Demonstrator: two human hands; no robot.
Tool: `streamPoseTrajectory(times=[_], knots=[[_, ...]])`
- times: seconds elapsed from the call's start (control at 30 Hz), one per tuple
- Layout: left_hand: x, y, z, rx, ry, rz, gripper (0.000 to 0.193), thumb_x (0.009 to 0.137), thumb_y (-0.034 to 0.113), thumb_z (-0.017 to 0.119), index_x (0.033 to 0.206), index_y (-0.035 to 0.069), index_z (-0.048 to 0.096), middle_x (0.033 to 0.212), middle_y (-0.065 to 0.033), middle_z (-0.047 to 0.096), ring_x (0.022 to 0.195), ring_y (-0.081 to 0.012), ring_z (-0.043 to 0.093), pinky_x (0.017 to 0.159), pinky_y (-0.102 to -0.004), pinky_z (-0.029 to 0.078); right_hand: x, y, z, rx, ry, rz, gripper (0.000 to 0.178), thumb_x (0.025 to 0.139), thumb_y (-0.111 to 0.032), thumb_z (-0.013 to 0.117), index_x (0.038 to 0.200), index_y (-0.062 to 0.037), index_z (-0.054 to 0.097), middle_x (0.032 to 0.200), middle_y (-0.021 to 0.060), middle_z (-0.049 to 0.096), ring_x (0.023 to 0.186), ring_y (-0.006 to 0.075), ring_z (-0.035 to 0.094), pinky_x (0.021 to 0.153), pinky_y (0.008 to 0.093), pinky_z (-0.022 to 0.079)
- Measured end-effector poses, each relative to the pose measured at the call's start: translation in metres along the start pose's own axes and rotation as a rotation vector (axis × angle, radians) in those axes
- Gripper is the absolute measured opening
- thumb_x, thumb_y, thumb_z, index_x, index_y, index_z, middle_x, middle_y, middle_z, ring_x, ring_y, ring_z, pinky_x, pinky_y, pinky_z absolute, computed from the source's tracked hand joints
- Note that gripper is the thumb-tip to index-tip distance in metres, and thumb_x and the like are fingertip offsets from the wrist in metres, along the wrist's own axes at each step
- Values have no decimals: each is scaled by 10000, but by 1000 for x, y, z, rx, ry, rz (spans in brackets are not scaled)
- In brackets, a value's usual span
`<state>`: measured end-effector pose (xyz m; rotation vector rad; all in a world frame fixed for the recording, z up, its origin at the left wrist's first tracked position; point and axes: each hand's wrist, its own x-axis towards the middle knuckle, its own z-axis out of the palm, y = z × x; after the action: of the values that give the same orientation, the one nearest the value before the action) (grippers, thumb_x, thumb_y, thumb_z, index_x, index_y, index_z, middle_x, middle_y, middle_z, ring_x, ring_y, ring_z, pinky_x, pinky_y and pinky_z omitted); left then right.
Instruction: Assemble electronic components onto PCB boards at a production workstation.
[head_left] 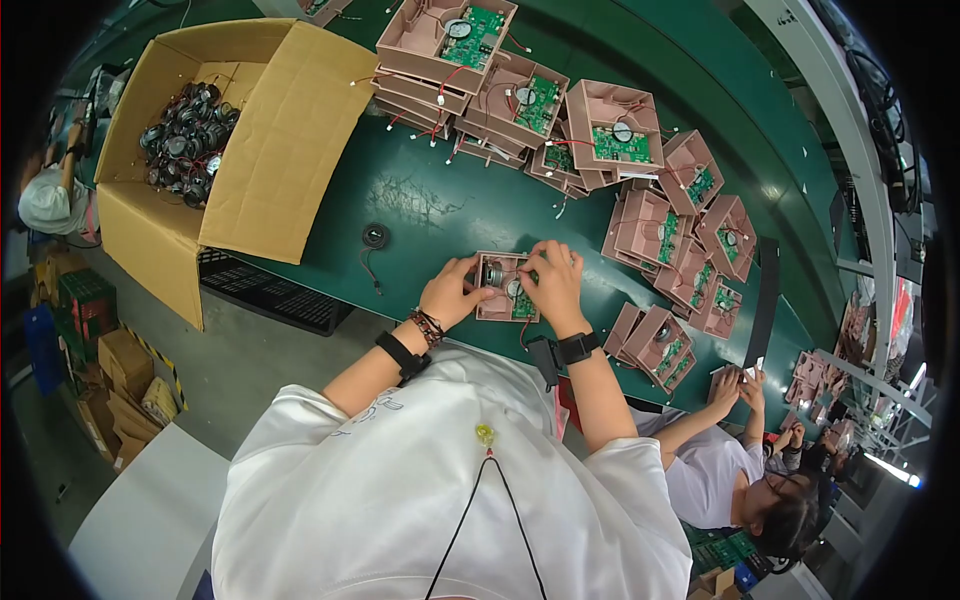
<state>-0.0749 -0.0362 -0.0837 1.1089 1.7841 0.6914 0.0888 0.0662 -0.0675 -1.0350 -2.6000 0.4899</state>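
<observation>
A small pink plastic housing (482, 312) sits on the green table in front of me, open side up. Inside it are a round speaker (492, 274) on the left and a green circuit board (524, 306) on the right. My left hand (452, 294) grips the housing's left wall, its thumb reaching over the rim near the speaker. At the upper right corner, my right hand (554, 288) has its fingers pinched together over the inside; what they hold is hidden. A loose black speaker (375, 237) with a wire lies to the left of the housing.
Stacks of pink housings with boards (625, 140) line the table's far side and right. A cardboard box (270, 150) full of speakers stands at the left, above a black plastic crate (275, 295). A co-worker's hands (738, 392) work at the right beside a black strip (765, 300).
</observation>
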Motion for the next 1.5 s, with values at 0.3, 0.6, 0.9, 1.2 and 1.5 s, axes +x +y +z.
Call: streamPoseTrajectory(times=[0.3,0.6,0.9,1.2,1.5], knots=[[0,0,-2,-1,6,7,581,712,245,717,1199,23,490,1015,-89,560,772,-175,640,686,-301,496,15,5,-5,28,-145,19,127,558,-106,685,620,-99,574,980,9,483,980,202,445,871,404,293],[4,-4,1,-1,6,27,580,706,248,723,1191,25,496,1019,-109,559,761,-188,640,680,-304,501,23,4,-8,-39,-233,-12,95,571,-110,667,612,-116,581,985,-23,496,1002,183,442,893,437,282],[3,-8,4,224,12,112,532,721,328,687,1139,49,515,966,-140,556,826,-300,606,688,-385,492,12,3,1,-21,-157,36,82,575,-122,657,586,-137,577,1046,-54,532,1056,167,444,954,488,242],[9,-4,0,302,-56,146,590,743,361,656,1205,45,468,1013,-179,555,881,-351,577,728,-402,487,13,-5,1,-135,-191,126,77,588,-124,661,614,-142,591,1052,-55,542,1045,163,465,971,517,220],[5,-13,7,273,-103,151,707,773,396,609,1328,67,320,1053,-229,541,891,-369,579,765,-420,479,-41,-9,17,179,90,417,141,679,-81,663,796,-100,586,994,53,532,991,237,496,876,382,369]])
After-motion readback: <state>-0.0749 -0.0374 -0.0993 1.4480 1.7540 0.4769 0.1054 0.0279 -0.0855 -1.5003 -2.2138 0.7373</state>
